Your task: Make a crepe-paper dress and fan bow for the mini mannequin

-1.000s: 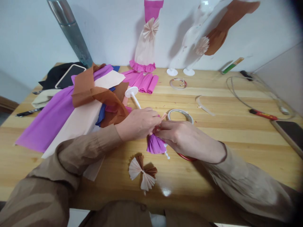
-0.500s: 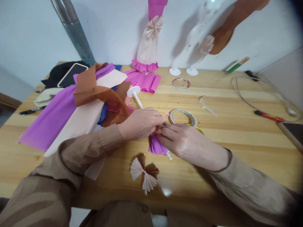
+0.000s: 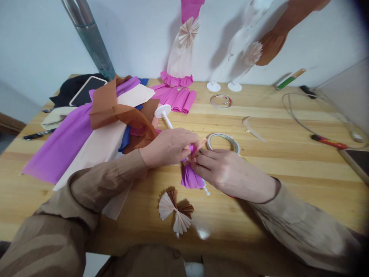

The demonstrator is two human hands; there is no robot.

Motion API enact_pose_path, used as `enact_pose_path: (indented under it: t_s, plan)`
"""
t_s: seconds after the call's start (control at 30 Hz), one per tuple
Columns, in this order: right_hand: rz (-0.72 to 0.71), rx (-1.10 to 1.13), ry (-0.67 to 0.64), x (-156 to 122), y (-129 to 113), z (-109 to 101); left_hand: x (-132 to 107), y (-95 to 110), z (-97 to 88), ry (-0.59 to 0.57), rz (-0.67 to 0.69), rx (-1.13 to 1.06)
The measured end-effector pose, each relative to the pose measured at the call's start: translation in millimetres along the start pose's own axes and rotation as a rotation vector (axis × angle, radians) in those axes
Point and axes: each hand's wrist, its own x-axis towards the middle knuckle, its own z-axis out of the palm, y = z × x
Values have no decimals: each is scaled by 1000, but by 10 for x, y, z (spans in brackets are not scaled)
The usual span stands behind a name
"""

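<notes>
My left hand (image 3: 168,147) and my right hand (image 3: 227,173) meet at the middle of the wooden table (image 3: 288,177). Both pinch the gathered waist of a small figure dressed in a purple paper skirt (image 3: 190,177) with a peach strip (image 3: 198,147) wrapped round it. The figure's white stand (image 3: 163,113) sticks out past my left hand. A ring of tape (image 3: 223,141) lies just beyond my right fingers. A pleated cream and brown paper bow (image 3: 176,211) rests on the table below my hands.
Sheets of purple, cream, brown and blue crepe paper (image 3: 86,134) pile at the left, a phone (image 3: 84,90) behind them. Pink folded paper (image 3: 178,99), two dressed figures (image 3: 181,54) and a second tape ring (image 3: 220,101) stand at the back. Cable (image 3: 314,115), red-handled tool (image 3: 327,142) at right.
My hands have stayed together on the figure; my left fingers shifted over the waist and more of the purple top and peach strip shows. The view moved slightly.
</notes>
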Motion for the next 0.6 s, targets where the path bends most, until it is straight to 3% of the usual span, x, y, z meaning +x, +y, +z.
enact_pose_path:
  t_s: [0.23,0.6]
  plan:
    - [13,37,10,-3,2,4,9,-39,53,81,85,-5]
    - [-26,32,14,10,-9,-4,24,-94,121,104,-68,-22]
